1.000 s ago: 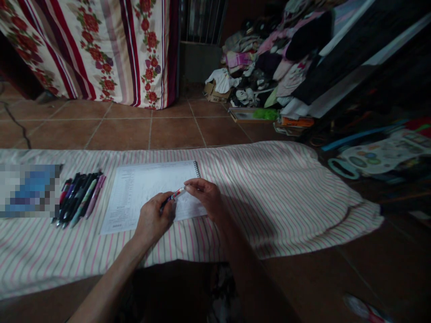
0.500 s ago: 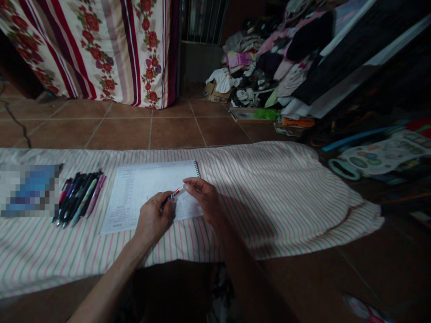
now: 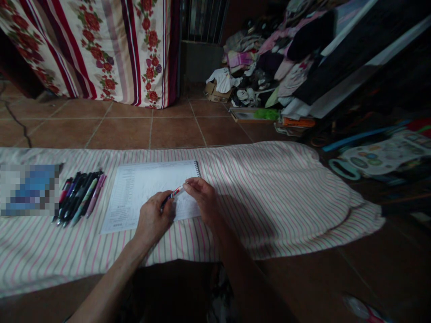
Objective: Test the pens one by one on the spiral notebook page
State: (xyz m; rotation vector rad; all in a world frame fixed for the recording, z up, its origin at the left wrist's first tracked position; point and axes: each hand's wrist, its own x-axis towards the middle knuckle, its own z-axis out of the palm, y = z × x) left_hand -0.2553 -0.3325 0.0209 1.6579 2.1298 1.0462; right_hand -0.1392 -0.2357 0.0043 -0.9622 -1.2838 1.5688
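Note:
A pen with a red and white end is held over a spiral notebook that lies open on a striped cloth. My left hand is closed around the pen's dark lower part. My right hand pinches the pen's upper end with its fingertips. Both hands rest over the notebook's near right corner.
A row of several pens lies left of the notebook, beside a blurred blue patch. Tiled floor lies beyond the cloth, with a floral bedcover hanging at the back left. Piled clothes and toys crowd the right.

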